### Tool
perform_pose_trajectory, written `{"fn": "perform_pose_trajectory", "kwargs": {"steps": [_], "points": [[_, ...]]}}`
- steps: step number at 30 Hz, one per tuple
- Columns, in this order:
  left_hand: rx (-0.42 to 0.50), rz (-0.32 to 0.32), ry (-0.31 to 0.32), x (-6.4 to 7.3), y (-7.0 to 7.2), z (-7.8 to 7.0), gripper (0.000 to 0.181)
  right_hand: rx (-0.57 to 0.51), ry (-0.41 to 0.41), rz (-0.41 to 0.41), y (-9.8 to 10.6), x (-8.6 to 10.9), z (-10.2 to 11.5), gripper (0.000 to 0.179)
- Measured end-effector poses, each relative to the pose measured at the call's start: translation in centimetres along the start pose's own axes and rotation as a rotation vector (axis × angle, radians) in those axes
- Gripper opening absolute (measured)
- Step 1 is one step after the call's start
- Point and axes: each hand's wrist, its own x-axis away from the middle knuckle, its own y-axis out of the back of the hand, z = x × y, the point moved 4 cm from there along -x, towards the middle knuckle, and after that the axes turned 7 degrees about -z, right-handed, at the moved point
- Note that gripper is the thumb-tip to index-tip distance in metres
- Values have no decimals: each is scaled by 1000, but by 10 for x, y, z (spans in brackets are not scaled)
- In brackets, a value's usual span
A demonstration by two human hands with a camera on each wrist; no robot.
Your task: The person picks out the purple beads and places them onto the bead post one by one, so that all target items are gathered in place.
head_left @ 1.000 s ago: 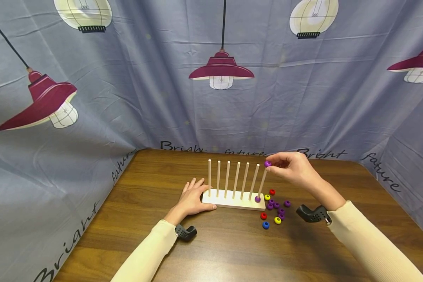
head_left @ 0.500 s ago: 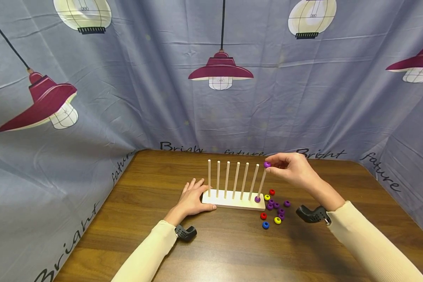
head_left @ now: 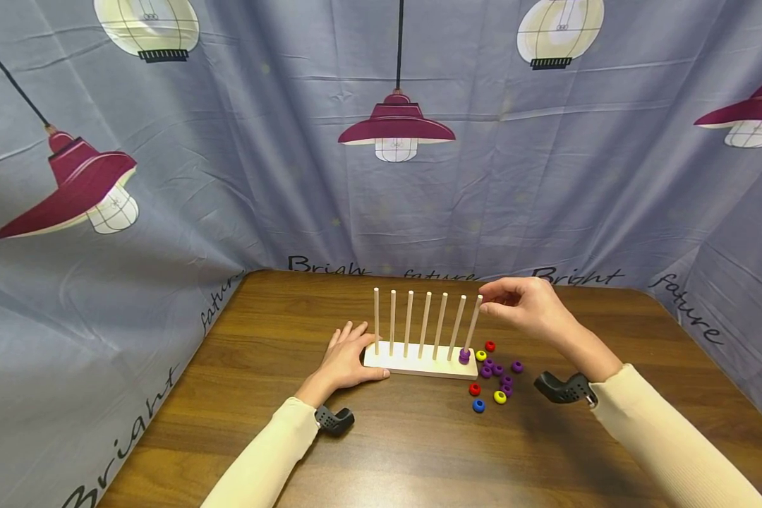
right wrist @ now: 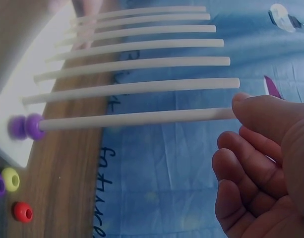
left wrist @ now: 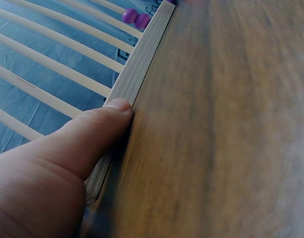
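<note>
A pale wooden peg rack [head_left: 419, 361] with several upright pegs stands on the table. My left hand [head_left: 346, 358] holds its left end between thumb and index finger, the other fingers spread on the table. In the left wrist view, the thumb [left wrist: 99, 126] presses the base's front edge. Two purple beads [head_left: 464, 356] sit stacked at the foot of the rightmost peg [right wrist: 142, 119]; the other pegs are bare. My right hand [head_left: 523, 305] is at that peg's top, fingers loosely bent with no bead between them. In the right wrist view, the thumb overlaps the peg's tip.
Loose beads lie right of the rack: several purple ones [head_left: 498, 370], a yellow bead [head_left: 500, 398], another near the base, a red bead [head_left: 475, 389], another farther back, and a blue bead [head_left: 479, 406]. A patterned curtain [head_left: 394, 212] hangs behind the wooden table [head_left: 381, 451].
The purple bead that my right fingers pinched at the peg's top has dropped down the peg onto the first one. My right fingers have let go. The left hand stays in place.
</note>
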Motion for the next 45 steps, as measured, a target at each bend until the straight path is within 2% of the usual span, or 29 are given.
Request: {"fn": "perform_pose_trajectory", "kwargs": {"steps": [21, 27, 35, 45], "points": [[-1, 3, 4, -1, 0, 0, 71, 4, 22, -25, 0, 3, -1, 18], [-5, 5, 6, -1, -1, 0, 71, 14, 2, -17, 0, 5, -6, 18], [-8, 4, 0, -1, -2, 0, 71, 41, -38, 11, -1, 14, -20, 19], [-14, 1, 3, -2, -2, 1, 72, 74, -64, -2, -4, 33, -50, 19]]}}
